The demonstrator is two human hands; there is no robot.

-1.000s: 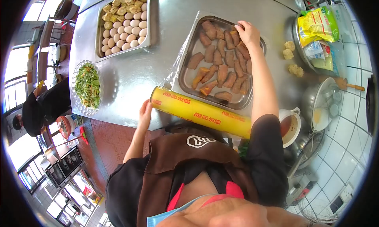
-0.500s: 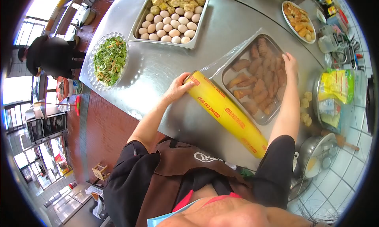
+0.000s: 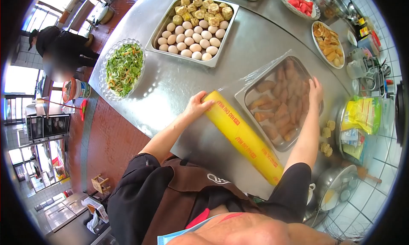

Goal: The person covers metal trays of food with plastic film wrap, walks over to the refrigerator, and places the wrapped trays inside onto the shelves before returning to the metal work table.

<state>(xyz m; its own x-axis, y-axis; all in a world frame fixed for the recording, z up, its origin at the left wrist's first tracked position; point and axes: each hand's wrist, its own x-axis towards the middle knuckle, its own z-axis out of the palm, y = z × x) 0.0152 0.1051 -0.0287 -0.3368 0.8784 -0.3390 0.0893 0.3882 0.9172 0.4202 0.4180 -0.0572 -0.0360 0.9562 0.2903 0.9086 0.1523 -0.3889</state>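
My left hand is closed around the upper end of a yellow box of plastic wrap, which lies slantwise along the near side of a metal tray. Brown, elongated pieces of food fill the tray, blurred by clear plastic wrap stretched over them. Film spans from the box across the tray and bunches beyond its upper left edge. At the tray's right rim, my right hand curls its fingers on the edge of the wrap; the fingertips are partly hidden.
A metal tray of eggs and yellowish chunks stands at the back. Shredded salad fills a glass bowl on the left. Fried pieces lie on an oval plate; pots stand right. Another person bends over far left.
The view has shifted, so the table's contents appear lower and further right. The wrap's upper edge lies closer to the tray. Both hands keep their places on box and rim.
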